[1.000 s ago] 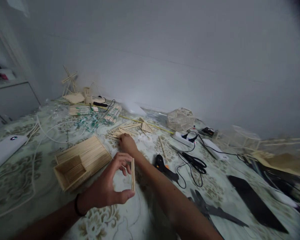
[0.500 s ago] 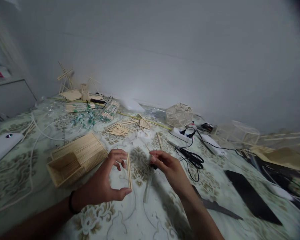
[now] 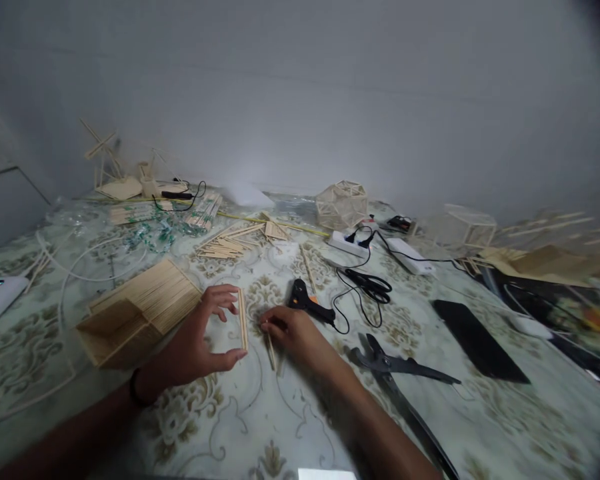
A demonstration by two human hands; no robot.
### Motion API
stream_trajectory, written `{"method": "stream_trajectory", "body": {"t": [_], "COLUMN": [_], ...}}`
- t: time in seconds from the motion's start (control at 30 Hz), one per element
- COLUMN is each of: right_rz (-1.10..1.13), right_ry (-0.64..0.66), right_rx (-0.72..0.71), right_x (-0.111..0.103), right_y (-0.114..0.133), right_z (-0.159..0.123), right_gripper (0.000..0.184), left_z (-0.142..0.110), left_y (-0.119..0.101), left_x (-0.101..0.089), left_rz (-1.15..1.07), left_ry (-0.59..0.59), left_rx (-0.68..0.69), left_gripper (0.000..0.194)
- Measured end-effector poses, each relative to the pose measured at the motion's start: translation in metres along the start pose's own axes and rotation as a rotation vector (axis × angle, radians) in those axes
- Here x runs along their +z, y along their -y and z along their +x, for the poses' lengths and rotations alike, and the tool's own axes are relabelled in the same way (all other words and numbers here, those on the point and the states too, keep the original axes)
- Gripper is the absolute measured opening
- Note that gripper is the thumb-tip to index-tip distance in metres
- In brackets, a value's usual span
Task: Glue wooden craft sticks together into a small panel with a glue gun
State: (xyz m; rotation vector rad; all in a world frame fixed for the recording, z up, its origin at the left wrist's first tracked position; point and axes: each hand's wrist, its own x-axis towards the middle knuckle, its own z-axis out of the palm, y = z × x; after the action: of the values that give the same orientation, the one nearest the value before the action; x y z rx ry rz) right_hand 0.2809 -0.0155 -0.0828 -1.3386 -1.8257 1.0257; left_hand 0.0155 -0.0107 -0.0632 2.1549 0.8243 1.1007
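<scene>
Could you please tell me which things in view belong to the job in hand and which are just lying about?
Likely part of it:
narrow wooden strip in the left hand
wooden stick in the right hand
loose stick pile
black glue gun, lying near the right hand

Probably just lying about:
black flat slab
faceted stick frame
long-handled cutters

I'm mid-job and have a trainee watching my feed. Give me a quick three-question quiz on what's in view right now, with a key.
1. What does the left hand hold between thumb and fingers?
2. True or false: the cutters lie to the left of the wooden box.
3. Which of these lies nearest the right hand?
A) yellow tape
B) black glue gun
C) white power strip

Key:
1. A narrow strip of wooden sticks.
2. False; they lie to its right.
3. B.
</scene>
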Motion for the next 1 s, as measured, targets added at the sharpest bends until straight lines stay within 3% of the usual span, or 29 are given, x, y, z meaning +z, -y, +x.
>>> {"method": "stream_trajectory", "body": {"t": [0.07,0.2,0.27,0.5,0.63,0.77,0.87,1.0], "right_rz": [-0.047,-0.105,-0.129,-0.176,-0.142,0.077,0.224,0.25], "right_ry": [0.034,0.156,0.203,0.212,0.126,-0.009,-0.08,-0.136], "right_rx": [-0.027,-0.047,-0.043,-0.044,-0.118,-0.22,-0.268,-0.385], "right_x": [-0.009,-0.025,-0.028,-0.026,-0.032,-0.033,-0.022,-0.001], "right_y": [-0.002,-0.004,-0.005,-0.001,0.013,0.025,0.028,0.027], "right_z": [-0.002,-0.009,-0.013,-0.017,-0.021,-0.032,-0.038,-0.04], "right_gripper": [0.017,0.076,0.093,0.094,0.092,0.093,0.094,0.106], "left_z": [0.0,0.0,0.0,0.0,0.001,0.001,0.0,-0.002], "left_y": [0.002,0.002,0.0,-0.009,-0.012,-0.017,-0.02,-0.021], "left_x": [0.0,0.0,-0.001,-0.003,-0.004,-0.004,-0.004,-0.002], "left_rz": [0.004,0.007,0.009,0.029,0.041,0.032,0.017,-0.007], "left_ry": [-0.013,-0.022,-0.015,0.045,0.067,0.067,0.062,0.052], "left_rx": [0.0,0.012,0.015,0.016,0.023,0.034,0.037,0.06], "left_gripper": [0.06,0.062,0.065,0.068,0.073,0.074,0.078,0.079]}}
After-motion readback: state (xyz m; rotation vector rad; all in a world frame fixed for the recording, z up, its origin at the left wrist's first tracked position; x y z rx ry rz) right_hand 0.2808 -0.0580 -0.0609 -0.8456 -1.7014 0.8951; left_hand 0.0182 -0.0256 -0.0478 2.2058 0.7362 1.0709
